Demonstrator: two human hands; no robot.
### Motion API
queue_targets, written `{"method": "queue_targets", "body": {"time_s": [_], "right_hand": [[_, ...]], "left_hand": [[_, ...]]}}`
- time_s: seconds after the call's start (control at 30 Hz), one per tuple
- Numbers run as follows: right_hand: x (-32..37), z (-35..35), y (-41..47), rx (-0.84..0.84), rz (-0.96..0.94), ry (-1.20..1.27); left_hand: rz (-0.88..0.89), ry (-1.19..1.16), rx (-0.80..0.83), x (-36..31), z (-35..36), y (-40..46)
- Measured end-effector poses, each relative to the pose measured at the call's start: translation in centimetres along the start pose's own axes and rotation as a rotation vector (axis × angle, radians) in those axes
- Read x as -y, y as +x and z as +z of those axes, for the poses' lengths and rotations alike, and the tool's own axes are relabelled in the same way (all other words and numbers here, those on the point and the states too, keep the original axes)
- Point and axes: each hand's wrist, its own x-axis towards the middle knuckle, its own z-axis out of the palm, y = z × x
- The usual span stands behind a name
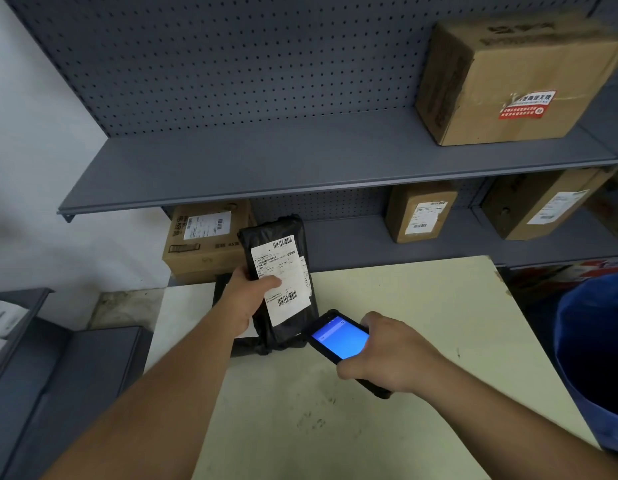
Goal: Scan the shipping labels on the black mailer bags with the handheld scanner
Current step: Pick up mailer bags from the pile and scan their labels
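My left hand (247, 296) grips a black mailer bag (293, 233) upright above the table, thumb lying across its white shipping label (283, 268), which faces me with barcodes at top and bottom. My right hand (390, 351) holds the black handheld scanner (338, 337), its blue screen lit, its top end close to the bag's lower right corner. Another black mailer bag (255, 346) lies flat on the table under the held one, mostly hidden.
A pale table (404, 306) stands against grey pegboard shelving (266, 168). Cardboard boxes sit on the top shelf (508, 81) and on the lower shelf (203, 240) (420, 211) (542, 202). A blue bin (594, 358) stands at right, grey shelving (58, 375) at left.
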Motion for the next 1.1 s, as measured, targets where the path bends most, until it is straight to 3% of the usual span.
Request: {"method": "queue_targets", "body": {"time_s": [0.57,1.1], "right_hand": [[-2.2,0.0,0.4,-0.035,0.027,0.04],[-8.8,-2.3,1.7,-0.091,0.122,0.134]], "left_hand": [[-0.025,-0.017,0.017,1.8,1.3,0.7],[-0.133,0.096,0.136,5.2,10.6,2.4]]}}
